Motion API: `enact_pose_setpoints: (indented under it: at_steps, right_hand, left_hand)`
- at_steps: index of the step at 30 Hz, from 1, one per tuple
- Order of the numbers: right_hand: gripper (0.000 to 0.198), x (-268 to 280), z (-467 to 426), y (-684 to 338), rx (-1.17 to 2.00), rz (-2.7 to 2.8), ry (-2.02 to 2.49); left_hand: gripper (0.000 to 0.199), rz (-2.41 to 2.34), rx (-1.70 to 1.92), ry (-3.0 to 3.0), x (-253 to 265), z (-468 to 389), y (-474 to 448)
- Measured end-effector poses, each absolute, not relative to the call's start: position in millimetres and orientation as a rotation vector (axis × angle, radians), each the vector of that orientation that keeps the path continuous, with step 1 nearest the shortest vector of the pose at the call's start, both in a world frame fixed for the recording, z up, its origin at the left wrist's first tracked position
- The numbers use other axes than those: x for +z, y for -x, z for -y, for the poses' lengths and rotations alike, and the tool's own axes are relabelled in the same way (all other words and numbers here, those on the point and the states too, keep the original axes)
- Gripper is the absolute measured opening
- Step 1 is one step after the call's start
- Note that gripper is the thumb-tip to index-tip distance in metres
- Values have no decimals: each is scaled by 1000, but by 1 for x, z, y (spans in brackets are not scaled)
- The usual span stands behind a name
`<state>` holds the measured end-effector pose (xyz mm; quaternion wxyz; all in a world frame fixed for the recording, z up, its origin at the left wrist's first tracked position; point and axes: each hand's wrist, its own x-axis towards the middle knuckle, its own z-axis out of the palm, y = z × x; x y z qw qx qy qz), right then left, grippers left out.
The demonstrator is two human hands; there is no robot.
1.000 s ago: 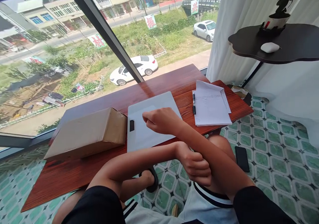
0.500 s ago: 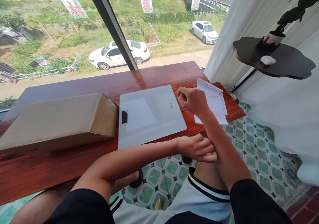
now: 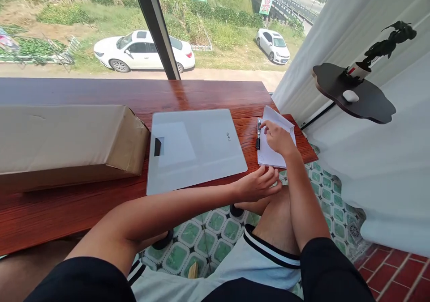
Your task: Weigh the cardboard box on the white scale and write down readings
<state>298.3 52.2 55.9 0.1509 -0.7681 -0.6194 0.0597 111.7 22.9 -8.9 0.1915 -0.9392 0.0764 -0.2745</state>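
Observation:
My right hand [image 3: 278, 137] is over a stack of white papers [image 3: 270, 157] at the right end of the wooden table, index finger stretched out and other fingers partly curled. Along the papers' left edge lies a black pen [image 3: 258, 136]; that fingertip is close to it, and whether they touch I cannot tell. My left hand [image 3: 258, 184] hovers at the table's front edge below the papers, fingers loosely bent and apart, holding nothing. Left of the papers a flat silver-grey laptop-like panel [image 3: 196, 152] with a small black patch rests on the tabletop.
A large cardboard box [image 3: 63, 143] occupies the left of the red-brown table [image 3: 208, 94]. Beyond the window are two white cars. To the right stand a white curtain [image 3: 379, 159] and a dark small table [image 3: 372, 103] bearing a potted plant [image 3: 359, 70] and a white object [image 3: 350, 96].
My right hand has gone from a fist beside the panel to loosened fingers over the papers, where the pen now shows. My left hand's fingers have spread away from the right forearm. The view has shifted.

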Motion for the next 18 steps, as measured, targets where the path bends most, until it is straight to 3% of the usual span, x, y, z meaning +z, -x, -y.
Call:
enact_pose_setpoints:
  at_steps: [6,18]
  right_hand:
    - [44,44,-52,-300,235,1848,2210]
    - [34,30,-55,-300,123,1953,2240]
  left_hand:
    - [33,-171,-693,2720,-11,-20,-112]
    - [35,-185,-624,2723,-6,-21,-110]
